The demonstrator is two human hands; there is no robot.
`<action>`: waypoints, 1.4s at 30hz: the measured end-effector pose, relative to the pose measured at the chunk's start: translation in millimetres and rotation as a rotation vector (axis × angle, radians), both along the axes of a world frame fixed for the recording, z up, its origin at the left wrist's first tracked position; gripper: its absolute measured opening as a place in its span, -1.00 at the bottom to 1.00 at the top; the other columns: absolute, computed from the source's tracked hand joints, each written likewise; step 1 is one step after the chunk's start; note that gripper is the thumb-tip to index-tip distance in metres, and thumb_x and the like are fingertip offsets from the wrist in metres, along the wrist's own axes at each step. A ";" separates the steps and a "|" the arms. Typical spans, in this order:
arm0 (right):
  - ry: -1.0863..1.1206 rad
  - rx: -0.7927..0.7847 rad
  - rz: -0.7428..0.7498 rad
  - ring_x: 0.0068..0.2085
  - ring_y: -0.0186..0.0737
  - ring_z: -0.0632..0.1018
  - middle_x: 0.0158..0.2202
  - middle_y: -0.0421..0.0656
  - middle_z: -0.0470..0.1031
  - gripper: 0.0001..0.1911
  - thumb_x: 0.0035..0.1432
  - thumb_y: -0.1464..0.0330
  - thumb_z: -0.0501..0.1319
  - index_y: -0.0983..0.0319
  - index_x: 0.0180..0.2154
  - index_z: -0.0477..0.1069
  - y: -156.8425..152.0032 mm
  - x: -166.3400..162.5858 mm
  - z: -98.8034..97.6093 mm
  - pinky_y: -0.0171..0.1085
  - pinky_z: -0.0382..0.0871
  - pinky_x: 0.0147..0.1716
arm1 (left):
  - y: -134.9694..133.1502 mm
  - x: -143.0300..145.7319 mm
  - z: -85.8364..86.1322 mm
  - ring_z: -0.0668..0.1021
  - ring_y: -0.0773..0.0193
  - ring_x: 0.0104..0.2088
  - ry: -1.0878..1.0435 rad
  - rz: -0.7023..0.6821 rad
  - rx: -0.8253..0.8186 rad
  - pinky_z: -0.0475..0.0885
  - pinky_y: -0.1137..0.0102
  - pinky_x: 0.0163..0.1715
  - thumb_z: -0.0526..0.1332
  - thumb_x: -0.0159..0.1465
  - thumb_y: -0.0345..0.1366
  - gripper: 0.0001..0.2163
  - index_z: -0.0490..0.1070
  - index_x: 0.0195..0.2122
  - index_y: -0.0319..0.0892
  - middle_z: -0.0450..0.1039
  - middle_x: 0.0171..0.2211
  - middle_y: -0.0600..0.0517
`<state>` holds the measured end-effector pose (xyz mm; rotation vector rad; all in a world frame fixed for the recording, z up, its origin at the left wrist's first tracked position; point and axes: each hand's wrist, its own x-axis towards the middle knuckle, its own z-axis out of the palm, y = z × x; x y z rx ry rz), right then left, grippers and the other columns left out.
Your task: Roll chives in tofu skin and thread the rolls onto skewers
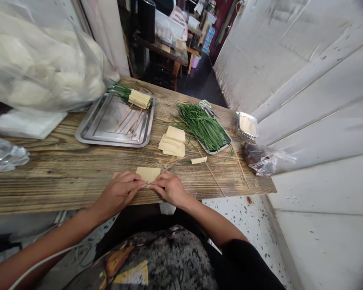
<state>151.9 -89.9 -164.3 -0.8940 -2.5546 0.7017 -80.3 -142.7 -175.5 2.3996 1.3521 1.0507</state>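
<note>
A square pale-yellow tofu sheet [148, 173] lies flat near the table's front edge. My left hand [122, 188] pinches its near edge on the left, and my right hand [168, 187] pinches the same edge on the right, thumbs and fingertips almost meeting. That edge looks slightly curled under the fingers; whatever may be inside it is hidden. Beyond my hands stands a stack of tofu sheets [173, 141]. To the right of the stack, a small tofu roll [199, 160] with green at one end rests beside a thin wooden skewer [212, 173].
Chives [204, 125] overflow a small tray, with scissors [205, 104] behind. A metal tray [101, 139] holds skewered tofu rolls [139, 99]. A plastic container [248, 125] and a dark bagged item [258, 158] stand right; a large bag [42, 68] and bottle [7, 155] left.
</note>
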 end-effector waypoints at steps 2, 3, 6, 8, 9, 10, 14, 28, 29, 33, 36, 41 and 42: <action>0.063 -0.093 -0.063 -0.21 -0.23 0.57 -0.27 -0.12 0.60 -0.91 0.34 0.37 0.42 0.22 -0.19 0.74 2.3 -1.8 -1.1 -0.29 0.40 -0.13 | 2.8 -0.6 -3.8 0.56 0.22 -0.27 -0.009 0.014 -0.047 0.29 0.25 -0.19 0.11 0.54 -0.20 -0.69 0.66 -0.22 -0.05 0.64 -0.30 0.04; 0.077 -0.137 -0.098 -0.22 -0.24 0.58 -0.28 -0.13 0.61 -0.91 0.32 0.37 0.44 0.22 -0.19 0.75 2.8 -2.8 -0.6 -0.30 0.40 -0.15 | 4.3 -1.2 -5.8 0.57 0.21 -0.28 -0.015 0.016 -0.066 0.29 0.25 -0.20 0.11 0.54 -0.18 -0.68 0.66 -0.23 -0.04 0.64 -0.31 0.04; 0.067 -0.247 -0.196 -0.25 -0.26 0.59 -0.30 -0.13 0.62 -0.91 0.29 0.35 0.46 0.22 -0.21 0.76 3.0 -5.7 5.4 -0.34 0.39 -0.20 | 8.0 -3.0 -10.0 0.59 0.22 -0.30 -0.060 0.020 -0.093 0.34 0.28 -0.23 0.14 0.53 -0.12 -0.68 0.67 -0.21 -0.03 0.66 -0.34 0.05; 0.043 -0.302 -0.228 -0.27 -0.28 0.58 -0.29 -0.14 0.63 -0.90 0.29 0.34 0.46 0.21 -0.21 0.76 3.9 -7.1 11.4 -0.36 0.38 -0.22 | 8.2 -3.7 -9.3 0.61 0.23 -0.32 -0.086 0.044 -0.088 0.37 0.30 -0.24 0.17 0.51 -0.08 -0.71 0.68 -0.16 -0.02 0.68 -0.33 0.07; 0.031 -0.325 -0.226 -0.27 -0.28 0.58 -0.28 -0.14 0.63 -0.90 0.30 0.34 0.45 0.21 -0.21 0.76 5.0 -7.6 14.6 -0.36 0.38 -0.21 | 7.4 -3.7 -7.6 0.62 0.23 -0.32 -0.084 0.057 -0.080 0.38 0.30 -0.24 0.17 0.51 -0.07 -0.72 0.67 -0.15 -0.02 0.69 -0.32 0.07; 0.021 -0.344 -0.217 -0.26 -0.28 0.59 -0.27 -0.15 0.64 -0.90 0.31 0.35 0.44 0.21 -0.21 0.76 6.5 -8.1 17.7 -0.36 0.38 -0.20 | 6.0 -3.6 -5.2 0.63 0.23 -0.32 -0.066 0.071 -0.066 0.38 0.30 -0.24 0.18 0.51 -0.08 -0.73 0.67 -0.14 -0.01 0.70 -0.31 0.08; -0.011 -0.394 -0.180 -0.21 -0.27 0.61 -0.27 -0.15 0.65 -0.91 0.31 0.39 0.43 0.24 -0.25 0.75 14.8 -10.0 27.3 -0.37 0.37 -0.14 | -3.7 -2.6 5.8 0.67 0.17 -0.22 0.125 0.126 0.094 0.33 0.22 -0.15 0.19 0.52 -0.20 -0.81 0.64 -0.08 0.01 0.73 -0.24 0.06; -0.069 -0.400 -0.114 -0.28 -0.33 0.58 -0.32 -0.20 0.65 -0.89 0.22 0.52 0.44 0.24 -0.35 0.72 28.6 -16.9 34.4 -0.40 0.29 -0.25 | -14.3 -11.5 -14.7 0.64 0.06 0.05 0.371 -0.058 0.223 0.30 0.09 0.11 0.03 0.50 -0.48 -0.66 0.52 0.13 -0.05 0.72 -0.08 -0.05; -0.068 -0.401 -0.122 -0.28 -0.32 0.58 -0.32 -0.20 0.65 -0.89 0.21 0.52 0.44 0.24 -0.36 0.71 28.6 -17.4 33.9 -0.39 0.29 -0.26 | -12.1 -10.7 -12.2 0.63 0.07 0.04 0.378 -0.068 0.204 0.30 0.09 0.12 0.04 0.51 -0.46 -0.67 0.52 0.11 -0.06 0.72 -0.08 -0.05; -0.082 -0.383 -0.156 -0.30 -0.32 0.56 -0.35 -0.22 0.62 -0.90 0.23 0.50 0.43 0.24 -0.35 0.70 24.9 -17.6 32.1 -0.38 0.30 -0.25 | -5.4 -9.0 -4.9 0.63 0.07 -0.01 0.366 -0.070 0.152 0.27 0.08 0.09 0.08 0.53 -0.39 -0.74 0.55 0.04 -0.03 0.72 -0.11 -0.02; -0.082 -0.252 -0.175 -0.22 -0.27 0.56 -0.26 -0.15 0.62 -0.94 0.31 0.40 0.42 0.26 -0.22 0.69 15.3 -13.1 32.4 -0.35 0.35 -0.17 | -1.7 -9.5 -4.2 0.62 0.07 -0.02 0.342 -0.061 0.155 0.24 0.09 0.07 0.09 0.53 -0.37 -0.75 0.56 0.01 -0.02 0.71 -0.14 0.00; -0.157 0.226 -0.015 -0.05 -0.14 0.47 -0.13 -0.09 0.57 -0.84 0.44 0.27 0.33 0.21 -0.17 0.62 -8.5 -5.1 28.2 -0.23 0.33 -0.09 | 3.4 -9.7 -5.2 0.61 0.10 -0.06 0.319 -0.090 0.189 0.22 0.13 0.04 0.12 0.52 -0.35 -0.77 0.58 -0.02 -0.01 0.70 -0.19 0.02; -0.185 0.290 0.026 -0.07 -0.14 0.45 -0.16 -0.11 0.55 -0.83 0.47 0.28 0.29 0.21 -0.17 0.61 -12.1 -5.4 25.6 -0.22 0.33 -0.11 | 3.7 -8.8 -5.2 0.61 0.09 -0.06 0.310 -0.080 0.177 0.22 0.12 0.05 0.11 0.53 -0.33 -0.77 0.59 -0.03 -0.02 0.70 -0.20 0.01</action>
